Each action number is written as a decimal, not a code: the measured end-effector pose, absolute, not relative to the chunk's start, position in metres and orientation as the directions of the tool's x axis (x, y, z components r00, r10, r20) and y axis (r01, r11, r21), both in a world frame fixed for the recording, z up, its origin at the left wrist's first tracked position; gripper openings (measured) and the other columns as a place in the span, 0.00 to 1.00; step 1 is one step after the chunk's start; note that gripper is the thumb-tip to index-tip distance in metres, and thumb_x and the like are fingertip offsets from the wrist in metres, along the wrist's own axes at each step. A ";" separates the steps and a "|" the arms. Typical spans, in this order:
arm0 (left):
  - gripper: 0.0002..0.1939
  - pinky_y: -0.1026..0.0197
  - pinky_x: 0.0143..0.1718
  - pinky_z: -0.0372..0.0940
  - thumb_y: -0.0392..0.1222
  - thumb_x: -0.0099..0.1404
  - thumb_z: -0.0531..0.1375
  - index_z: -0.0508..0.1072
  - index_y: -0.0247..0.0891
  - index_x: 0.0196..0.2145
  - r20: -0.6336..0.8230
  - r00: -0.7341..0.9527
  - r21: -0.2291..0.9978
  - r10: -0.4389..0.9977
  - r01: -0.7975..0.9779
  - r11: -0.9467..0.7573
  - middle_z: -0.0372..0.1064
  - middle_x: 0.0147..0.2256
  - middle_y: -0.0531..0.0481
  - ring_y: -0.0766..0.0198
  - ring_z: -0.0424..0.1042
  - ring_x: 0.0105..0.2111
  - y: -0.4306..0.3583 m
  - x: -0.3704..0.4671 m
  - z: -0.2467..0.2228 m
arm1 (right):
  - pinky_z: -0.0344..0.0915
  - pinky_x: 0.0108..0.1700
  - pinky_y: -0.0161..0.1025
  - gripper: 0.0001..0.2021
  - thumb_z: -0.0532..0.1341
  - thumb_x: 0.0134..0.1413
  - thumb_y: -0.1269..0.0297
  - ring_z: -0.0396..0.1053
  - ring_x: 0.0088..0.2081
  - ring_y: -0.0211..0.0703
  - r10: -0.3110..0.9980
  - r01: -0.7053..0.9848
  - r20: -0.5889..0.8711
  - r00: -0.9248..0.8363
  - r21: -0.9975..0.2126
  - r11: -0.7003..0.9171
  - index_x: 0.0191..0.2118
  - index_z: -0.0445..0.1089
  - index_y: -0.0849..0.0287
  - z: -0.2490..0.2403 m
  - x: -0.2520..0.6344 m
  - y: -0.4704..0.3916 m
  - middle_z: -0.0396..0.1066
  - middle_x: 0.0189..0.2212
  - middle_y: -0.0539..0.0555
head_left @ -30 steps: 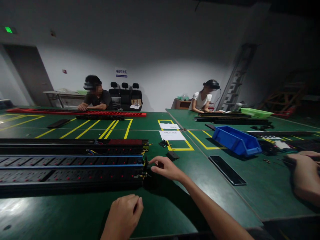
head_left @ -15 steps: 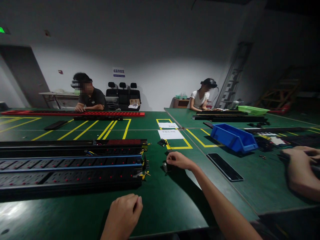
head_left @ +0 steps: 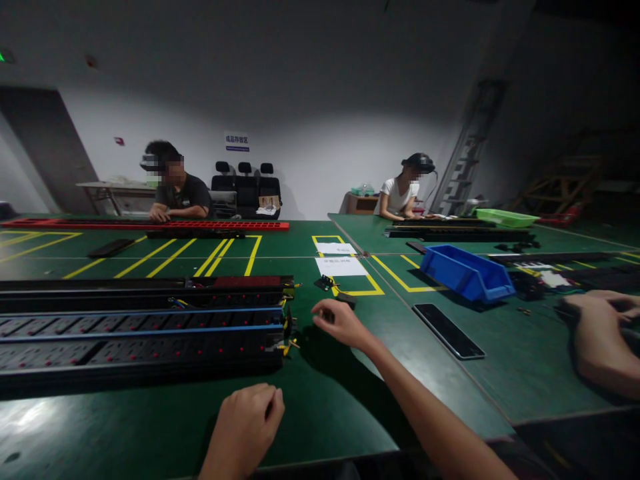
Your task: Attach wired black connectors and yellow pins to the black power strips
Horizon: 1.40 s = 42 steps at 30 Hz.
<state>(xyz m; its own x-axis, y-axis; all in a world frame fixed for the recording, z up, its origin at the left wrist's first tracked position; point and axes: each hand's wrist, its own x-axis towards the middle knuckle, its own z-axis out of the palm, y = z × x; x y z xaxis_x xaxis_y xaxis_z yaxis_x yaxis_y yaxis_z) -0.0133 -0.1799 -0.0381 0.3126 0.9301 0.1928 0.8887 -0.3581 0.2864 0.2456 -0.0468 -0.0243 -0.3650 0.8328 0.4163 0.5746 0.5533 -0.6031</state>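
My left hand (head_left: pixel 249 421) is curled into a loose fist near the front edge of the table, with nothing showing in it. Over the green tabletop, my right hand (head_left: pixel 341 325) is just right of the strips' ends, its thumb and forefinger apart and no object visible between them. Long black socket strips (head_left: pixel 150 327) with red dots and blue edges lie side by side on the left. Yellow wires (head_left: pixel 289 348) stick out of their right ends, beside a small black plate. Behind my right hand lie a small black block (head_left: pixel 346 300) and a black piece with wires (head_left: pixel 326 283).
To the right are a phone (head_left: pixel 449 331), a blue bin (head_left: pixel 467 272) and a co-worker's arm (head_left: pixel 603 343). White papers (head_left: pixel 341 267) lie mid-table. Two people sit at the far side by a red frame (head_left: pixel 240 226) and a green tray (head_left: pixel 506 217).
My right hand has moved left, toward the strip ends, and its fingers have parted. The small dark part at its fingertips is out of sight. My left hand has barely moved.
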 end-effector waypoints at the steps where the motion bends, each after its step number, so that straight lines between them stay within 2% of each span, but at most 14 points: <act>1: 0.23 0.60 0.30 0.51 0.41 0.75 0.46 0.73 0.40 0.25 0.191 0.315 0.279 0.930 0.891 -0.359 0.73 0.25 0.51 0.64 0.71 0.26 -0.180 -0.014 -0.038 | 0.66 0.42 0.38 0.09 0.63 0.59 0.65 0.71 0.38 0.42 0.795 0.497 0.425 -0.433 -0.624 0.604 0.45 0.74 0.57 -0.023 0.235 -0.053 0.75 0.38 0.53; 4: 0.23 0.59 0.30 0.51 0.41 0.75 0.46 0.73 0.40 0.26 0.180 0.314 0.266 0.932 0.897 -0.354 0.73 0.26 0.50 0.63 0.72 0.27 -0.180 -0.014 -0.040 | 0.68 0.49 0.41 0.18 0.64 0.54 0.71 0.72 0.45 0.43 0.704 0.359 0.424 -0.569 -0.642 0.677 0.51 0.73 0.56 -0.020 0.210 -0.070 0.74 0.44 0.54; 7: 0.23 0.58 0.30 0.51 0.41 0.75 0.47 0.73 0.40 0.26 0.169 0.308 0.263 0.936 0.901 -0.344 0.74 0.26 0.50 0.62 0.72 0.27 -0.180 -0.013 -0.040 | 0.68 0.53 0.42 0.22 0.62 0.52 0.77 0.71 0.48 0.44 0.663 0.342 0.404 -0.630 -0.622 0.704 0.53 0.72 0.55 -0.021 0.201 -0.079 0.74 0.47 0.54; 10: 0.23 0.58 0.30 0.50 0.40 0.75 0.47 0.73 0.40 0.26 0.162 0.306 0.260 0.938 0.904 -0.339 0.74 0.26 0.50 0.62 0.72 0.27 -0.181 -0.012 -0.039 | 0.67 0.54 0.42 0.20 0.61 0.54 0.78 0.73 0.48 0.45 0.686 0.382 0.382 -0.619 -0.616 0.689 0.51 0.74 0.53 -0.023 0.202 -0.078 0.76 0.46 0.53; 17: 0.23 0.58 0.31 0.50 0.41 0.75 0.47 0.74 0.40 0.26 0.165 0.315 0.261 0.935 0.900 -0.349 0.74 0.27 0.51 0.62 0.72 0.28 -0.180 -0.014 -0.039 | 0.68 0.50 0.40 0.10 0.64 0.62 0.70 0.75 0.45 0.43 0.717 0.398 0.348 -0.604 -0.648 0.649 0.48 0.77 0.53 -0.024 0.204 -0.074 0.79 0.44 0.51; 24: 0.22 0.58 0.31 0.51 0.40 0.75 0.47 0.74 0.40 0.26 0.158 0.303 0.275 0.940 0.901 -0.336 0.75 0.27 0.50 0.62 0.73 0.28 -0.179 -0.013 -0.043 | 0.65 0.53 0.42 0.11 0.60 0.67 0.70 0.73 0.48 0.44 0.634 0.398 0.416 -0.652 -0.523 0.753 0.49 0.78 0.54 -0.028 0.194 -0.077 0.79 0.44 0.52; 29: 0.22 0.57 0.31 0.51 0.40 0.74 0.47 0.73 0.40 0.26 0.173 0.304 0.273 0.937 0.899 -0.342 0.74 0.27 0.50 0.61 0.73 0.28 -0.178 -0.013 -0.044 | 0.65 0.54 0.43 0.14 0.60 0.62 0.71 0.74 0.47 0.45 0.622 0.364 0.437 -0.650 -0.539 0.760 0.51 0.77 0.55 -0.026 0.189 -0.081 0.79 0.45 0.54; 32: 0.22 0.57 0.31 0.51 0.40 0.74 0.47 0.73 0.40 0.26 0.177 0.304 0.270 0.936 0.900 -0.343 0.74 0.27 0.50 0.61 0.73 0.28 -0.178 -0.013 -0.045 | 0.65 0.57 0.44 0.21 0.61 0.58 0.71 0.72 0.52 0.47 0.637 0.345 0.442 -0.632 -0.576 0.742 0.57 0.74 0.56 -0.028 0.184 -0.085 0.77 0.51 0.56; 34: 0.22 0.57 0.31 0.51 0.40 0.74 0.47 0.73 0.40 0.26 0.175 0.303 0.271 0.937 0.900 -0.341 0.74 0.27 0.50 0.61 0.73 0.28 -0.178 -0.014 -0.046 | 0.65 0.57 0.43 0.23 0.61 0.56 0.72 0.72 0.51 0.47 0.655 0.334 0.452 -0.605 -0.603 0.725 0.58 0.73 0.57 -0.029 0.181 -0.087 0.77 0.52 0.56; 38: 0.22 0.58 0.31 0.51 0.41 0.74 0.47 0.73 0.40 0.26 0.169 0.300 0.283 0.939 0.898 -0.338 0.74 0.27 0.50 0.61 0.73 0.28 -0.179 -0.015 -0.046 | 0.67 0.52 0.41 0.19 0.60 0.55 0.72 0.74 0.46 0.45 0.738 0.319 0.513 -0.437 -0.679 0.661 0.51 0.77 0.55 -0.024 0.184 -0.084 0.79 0.45 0.54; 40: 0.22 0.58 0.31 0.51 0.41 0.75 0.47 0.73 0.40 0.26 0.171 0.301 0.289 0.938 0.895 -0.340 0.74 0.27 0.50 0.62 0.73 0.28 -0.179 -0.015 -0.045 | 0.67 0.49 0.40 0.14 0.59 0.59 0.68 0.75 0.43 0.45 0.771 0.344 0.541 -0.336 -0.692 0.635 0.48 0.78 0.56 -0.019 0.195 -0.076 0.80 0.42 0.54; 42: 0.22 0.58 0.31 0.51 0.42 0.75 0.47 0.73 0.40 0.26 0.173 0.306 0.293 0.936 0.892 -0.345 0.73 0.26 0.51 0.63 0.72 0.27 -0.179 -0.014 -0.044 | 0.66 0.47 0.39 0.12 0.58 0.64 0.63 0.75 0.42 0.45 0.795 0.437 0.554 -0.247 -0.668 0.602 0.43 0.79 0.57 -0.014 0.213 -0.065 0.80 0.40 0.55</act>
